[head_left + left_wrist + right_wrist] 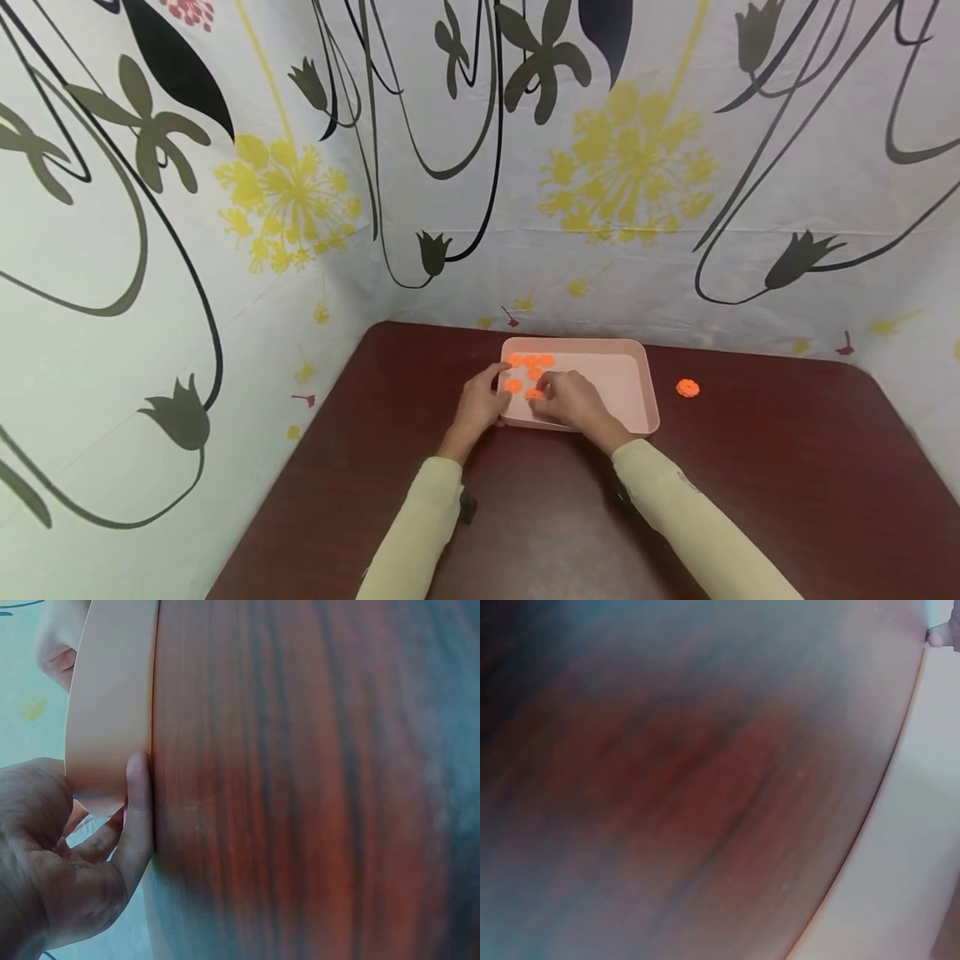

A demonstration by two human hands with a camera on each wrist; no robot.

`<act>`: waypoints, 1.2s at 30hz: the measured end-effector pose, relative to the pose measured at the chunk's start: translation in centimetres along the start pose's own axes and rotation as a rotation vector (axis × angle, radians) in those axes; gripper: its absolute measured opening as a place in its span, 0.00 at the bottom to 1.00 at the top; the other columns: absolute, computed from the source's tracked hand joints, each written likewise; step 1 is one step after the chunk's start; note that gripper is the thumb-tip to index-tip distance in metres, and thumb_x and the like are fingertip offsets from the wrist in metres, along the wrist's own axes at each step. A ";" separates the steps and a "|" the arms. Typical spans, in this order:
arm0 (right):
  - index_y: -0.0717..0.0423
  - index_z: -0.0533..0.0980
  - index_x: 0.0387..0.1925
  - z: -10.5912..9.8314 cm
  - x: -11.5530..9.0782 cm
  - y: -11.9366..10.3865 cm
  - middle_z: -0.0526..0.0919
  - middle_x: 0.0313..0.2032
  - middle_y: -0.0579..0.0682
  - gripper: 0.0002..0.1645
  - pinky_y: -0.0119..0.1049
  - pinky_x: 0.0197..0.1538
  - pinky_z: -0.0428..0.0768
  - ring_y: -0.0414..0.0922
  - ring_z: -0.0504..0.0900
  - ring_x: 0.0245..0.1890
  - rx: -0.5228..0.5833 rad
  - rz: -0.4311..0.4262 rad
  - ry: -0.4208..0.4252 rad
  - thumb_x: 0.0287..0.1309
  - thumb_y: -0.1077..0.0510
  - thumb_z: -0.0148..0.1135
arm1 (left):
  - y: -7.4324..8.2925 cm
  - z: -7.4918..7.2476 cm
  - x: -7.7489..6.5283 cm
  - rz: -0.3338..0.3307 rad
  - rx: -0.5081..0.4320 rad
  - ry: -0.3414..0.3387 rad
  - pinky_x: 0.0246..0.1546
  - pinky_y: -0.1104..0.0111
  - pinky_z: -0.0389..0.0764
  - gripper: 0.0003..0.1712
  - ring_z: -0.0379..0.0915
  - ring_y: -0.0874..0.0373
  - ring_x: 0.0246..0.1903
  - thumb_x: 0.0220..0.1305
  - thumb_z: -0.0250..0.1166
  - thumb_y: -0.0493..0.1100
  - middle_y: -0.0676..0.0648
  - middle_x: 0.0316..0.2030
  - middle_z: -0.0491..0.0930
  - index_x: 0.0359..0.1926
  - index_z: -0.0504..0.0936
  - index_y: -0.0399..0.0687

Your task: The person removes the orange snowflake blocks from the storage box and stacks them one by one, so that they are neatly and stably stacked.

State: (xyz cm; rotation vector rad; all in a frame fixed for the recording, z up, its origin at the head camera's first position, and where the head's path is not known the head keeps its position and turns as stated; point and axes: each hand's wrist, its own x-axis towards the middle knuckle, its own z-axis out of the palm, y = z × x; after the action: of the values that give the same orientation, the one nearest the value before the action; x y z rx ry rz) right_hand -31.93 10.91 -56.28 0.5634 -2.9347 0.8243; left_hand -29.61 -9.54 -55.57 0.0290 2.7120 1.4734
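Note:
A shallow pink tray [626, 367] stands on the dark reddish-brown table. Several small orange flower-shaped pieces [513, 386] lie in its left part. My left hand [480, 398] grips the tray's left side near the front corner; in the left wrist view, fingers of the left hand [82, 877] lie along the tray's outer wall [112, 697]. Over the tray, my right hand [573, 400] pinches an orange flower-shaped piece [536, 394] at the front of the group. The right wrist view shows mostly table and the tray's side [900, 825], with that pinch out of sight.
One more orange flower-shaped piece [687, 388] lies on the table [780, 450], to the right of the tray. Behind and to the left of the table hangs a white patterned cloth [480, 200] with yellow, grey and black flowers.

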 end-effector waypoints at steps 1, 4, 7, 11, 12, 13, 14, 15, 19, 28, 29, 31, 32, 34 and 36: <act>0.53 0.87 0.43 0.0 0.0 0.1 0.85 0.25 0.42 0.22 0.37 0.31 0.80 0.39 0.79 0.24 0.006 0.005 0.002 0.54 0.43 0.76 | 0.0 0.0 -0.1 0.005 -0.002 -0.003 0.16 0.67 0.84 0.32 0.75 0.56 0.14 0.70 0.64 0.35 0.46 0.29 0.78 0.73 0.75 0.58; 0.53 0.87 0.41 -0.1 0.0 0.3 0.86 0.26 0.43 0.21 0.37 0.32 0.81 0.39 0.79 0.25 0.028 0.008 0.016 0.54 0.43 0.76 | 0.1 0.0 -0.3 0.011 -0.011 -0.011 0.17 0.67 0.84 0.32 0.76 0.54 0.15 0.71 0.64 0.36 0.47 0.27 0.78 0.74 0.75 0.58; 0.53 0.86 0.40 -0.2 0.0 0.4 0.85 0.26 0.44 0.20 0.37 0.32 0.80 0.39 0.79 0.26 0.045 0.008 0.030 0.54 0.43 0.76 | 0.2 0.0 -0.4 0.010 -0.017 -0.012 0.18 0.67 0.84 0.32 0.76 0.54 0.15 0.72 0.64 0.36 0.47 0.25 0.77 0.74 0.74 0.58; 0.54 0.86 0.40 -0.3 0.0 0.6 0.84 0.25 0.44 0.21 0.37 0.32 0.79 0.40 0.78 0.25 0.037 0.003 0.049 0.55 0.42 0.75 | 0.2 0.1 -0.5 0.009 -0.019 -0.007 0.17 0.67 0.84 0.32 0.75 0.55 0.15 0.72 0.64 0.35 0.47 0.26 0.77 0.73 0.75 0.58; 0.55 0.86 0.40 -0.4 0.0 0.7 0.84 0.25 0.44 0.21 0.37 0.32 0.79 0.40 0.78 0.25 0.031 0.002 0.052 0.55 0.43 0.75 | 0.2 0.1 -0.5 0.009 -0.018 -0.007 0.17 0.67 0.84 0.32 0.75 0.55 0.15 0.71 0.64 0.35 0.47 0.26 0.77 0.73 0.75 0.58; 0.55 0.86 0.41 -0.4 0.0 0.7 0.84 0.25 0.44 0.21 0.37 0.32 0.79 0.40 0.78 0.25 0.027 0.001 0.057 0.55 0.43 0.75 | 0.2 0.2 -0.4 0.009 -0.015 -0.007 0.17 0.67 0.84 0.32 0.75 0.55 0.15 0.71 0.63 0.34 0.47 0.27 0.77 0.73 0.75 0.58; 0.55 0.86 0.41 -0.5 -0.1 0.7 0.84 0.24 0.44 0.22 0.37 0.32 0.79 0.40 0.78 0.25 0.023 -0.002 0.061 0.56 0.43 0.75 | 0.1 0.2 -0.4 0.009 -0.013 -0.008 0.17 0.67 0.84 0.32 0.75 0.56 0.15 0.71 0.63 0.34 0.47 0.27 0.77 0.73 0.75 0.58; 0.56 0.86 0.41 -0.6 -0.1 0.7 0.84 0.24 0.45 0.22 0.37 0.32 0.79 0.40 0.78 0.25 0.019 -0.003 0.066 0.56 0.43 0.76 | 0.1 0.3 -0.5 0.007 -0.011 -0.009 0.17 0.67 0.84 0.32 0.75 0.56 0.15 0.71 0.63 0.34 0.47 0.27 0.77 0.73 0.75 0.58; 0.56 0.85 0.42 -1.1 -0.3 0.7 0.83 0.23 0.44 0.23 0.35 0.31 0.78 0.40 0.77 0.24 0.017 -0.010 0.069 0.56 0.42 0.76 | 0.1 0.4 -0.5 0.000 -0.005 -0.012 0.16 0.68 0.83 0.32 0.75 0.57 0.14 0.71 0.63 0.34 0.46 0.30 0.79 0.73 0.75 0.59; 0.55 0.84 0.43 -3.8 -0.6 1.1 0.79 0.20 0.44 0.19 0.34 0.24 0.71 0.40 0.74 0.20 0.059 -0.033 0.105 0.57 0.47 0.76 | 0.3 0.4 -0.3 -0.002 0.006 0.004 0.15 0.67 0.83 0.32 0.74 0.57 0.13 0.71 0.64 0.34 0.41 0.47 0.82 0.73 0.76 0.59; 0.55 0.84 0.44 -4.2 -0.7 1.1 0.79 0.20 0.44 0.19 0.34 0.23 0.71 0.40 0.74 0.20 0.058 -0.044 0.109 0.57 0.47 0.76 | 0.3 0.4 -0.3 -0.001 0.005 0.006 0.15 0.67 0.83 0.32 0.74 0.57 0.13 0.71 0.64 0.34 0.41 0.46 0.82 0.73 0.76 0.59; 0.54 0.84 0.44 -4.8 -0.9 1.3 0.78 0.20 0.44 0.19 0.33 0.23 0.71 0.39 0.73 0.19 0.048 -0.061 0.114 0.57 0.47 0.76 | 0.3 0.3 -0.3 0.000 0.002 0.006 0.16 0.67 0.83 0.32 0.74 0.57 0.13 0.71 0.63 0.34 0.42 0.42 0.82 0.73 0.76 0.59; 0.54 0.84 0.44 -5.2 -1.1 1.4 0.78 0.20 0.43 0.18 0.33 0.23 0.71 0.39 0.73 0.19 0.045 -0.068 0.116 0.57 0.47 0.76 | 0.3 0.2 -0.3 0.001 0.002 0.005 0.16 0.67 0.83 0.32 0.74 0.57 0.13 0.71 0.63 0.34 0.42 0.40 0.81 0.73 0.76 0.59; 0.53 0.84 0.43 -5.8 -1.4 1.6 0.78 0.20 0.42 0.18 0.32 0.22 0.71 0.38 0.72 0.19 0.036 -0.075 0.122 0.58 0.47 0.76 | 0.3 0.1 -0.3 0.001 0.003 0.004 0.16 0.67 0.83 0.32 0.73 0.57 0.13 0.71 0.63 0.34 0.43 0.36 0.80 0.73 0.76 0.59; 0.53 0.85 0.44 -6.3 -1.8 2.0 0.78 0.20 0.42 0.17 0.31 0.22 0.70 0.38 0.71 0.18 0.032 -0.083 0.134 0.57 0.48 0.77 | 0.3 0.1 -0.3 -0.001 0.003 0.004 0.16 0.67 0.83 0.32 0.73 0.57 0.14 0.71 0.63 0.34 0.44 0.36 0.79 0.73 0.76 0.59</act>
State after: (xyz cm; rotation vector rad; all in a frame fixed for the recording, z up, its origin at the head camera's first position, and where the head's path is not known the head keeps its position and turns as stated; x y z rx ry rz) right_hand -31.33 16.33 -52.14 0.6021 -2.7626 0.8650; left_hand -29.27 -9.33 -55.36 0.0255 2.7167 1.4707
